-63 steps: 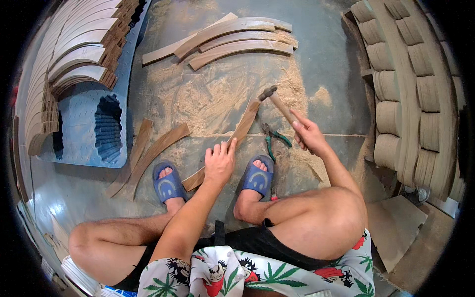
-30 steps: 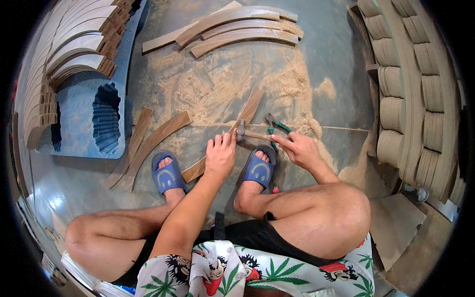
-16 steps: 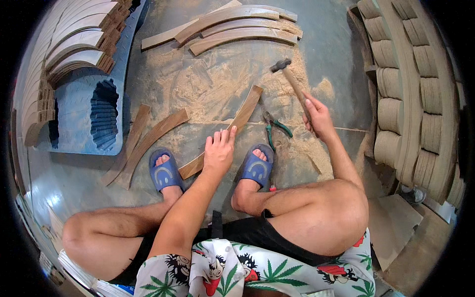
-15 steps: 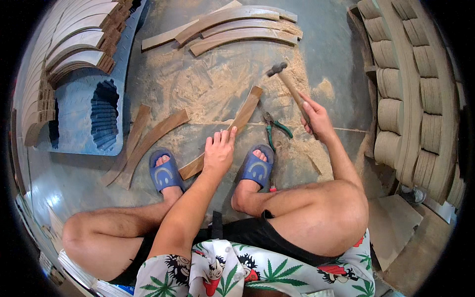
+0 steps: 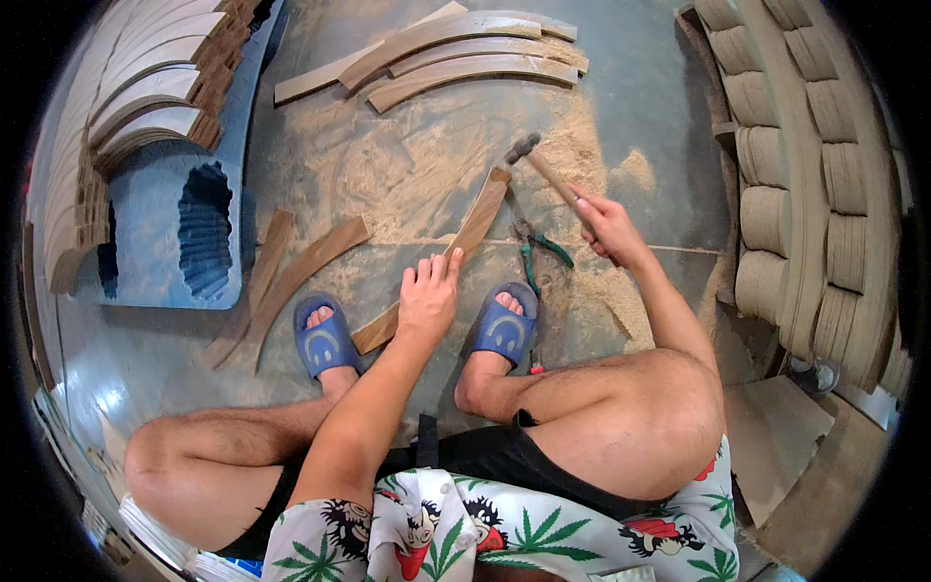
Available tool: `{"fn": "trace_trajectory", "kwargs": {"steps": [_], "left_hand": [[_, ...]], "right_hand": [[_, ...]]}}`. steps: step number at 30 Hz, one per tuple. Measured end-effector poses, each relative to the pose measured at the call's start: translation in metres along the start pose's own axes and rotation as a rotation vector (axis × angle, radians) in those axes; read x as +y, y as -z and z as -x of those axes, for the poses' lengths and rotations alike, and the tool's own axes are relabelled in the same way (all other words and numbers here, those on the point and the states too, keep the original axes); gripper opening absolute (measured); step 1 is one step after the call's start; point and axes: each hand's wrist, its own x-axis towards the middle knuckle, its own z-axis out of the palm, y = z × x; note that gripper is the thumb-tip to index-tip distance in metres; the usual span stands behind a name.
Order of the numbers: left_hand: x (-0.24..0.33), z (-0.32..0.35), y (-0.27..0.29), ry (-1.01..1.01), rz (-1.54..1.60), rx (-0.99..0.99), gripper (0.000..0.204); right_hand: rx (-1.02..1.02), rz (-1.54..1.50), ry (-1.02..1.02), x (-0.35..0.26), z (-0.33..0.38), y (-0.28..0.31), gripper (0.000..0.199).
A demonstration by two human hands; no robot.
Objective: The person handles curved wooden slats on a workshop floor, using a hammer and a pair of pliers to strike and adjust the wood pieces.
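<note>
On the floor [image 5: 674, 199] the wooden strip [image 5: 482, 215] lies slantwise, and the hammer [image 5: 553, 175] has moved nearer its far end, seemingly centring the work there, the left hand's [image 5: 428, 296] grip holding the strip, the right hand's [image 5: 609, 231] clasping the hammer.

The hammer [image 5: 555, 179] has a head of dark, dull metal and a handle of matt, light brown wood. The curved strip [image 5: 480, 221] looks like smooth brown wood. The pliers [image 5: 526, 233] show dark metal, with green grips like plastic. The pallet [image 5: 155, 209] is of blue plastic. The floor [image 5: 659, 184] seems smooth and slightly glossy, under dry, powdery sawdust [image 5: 572, 136]. The shirt [image 5: 553, 529] is printed cloth.
</note>
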Motion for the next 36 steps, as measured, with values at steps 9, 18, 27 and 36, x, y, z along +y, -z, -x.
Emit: {"fn": "trace_trajectory", "kwargs": {"steps": [9, 18, 27, 36], "left_hand": [[0.0, 0.002, 0.001, 0.016, -0.016, -0.009, 0.067], [0.0, 0.001, 0.002, 0.004, -0.008, 0.063, 0.065], [0.0, 0.0, 0.003, 0.007, -0.03, 0.052, 0.066], [-0.001, 0.0, -0.001, 0.005, 0.035, 0.001, 0.074]], "right_hand": [[0.044, 0.831, 0.68, 0.028, 0.068, -0.041, 0.049], [0.231, 1.102, 0.63, 0.059, 0.058, -0.062, 0.051], [0.208, 0.074, 0.156, 0.02, 0.026, -0.005, 0.045], [-0.212, 0.252, 0.046, -0.001, 0.011, -0.017, 0.043]]}}
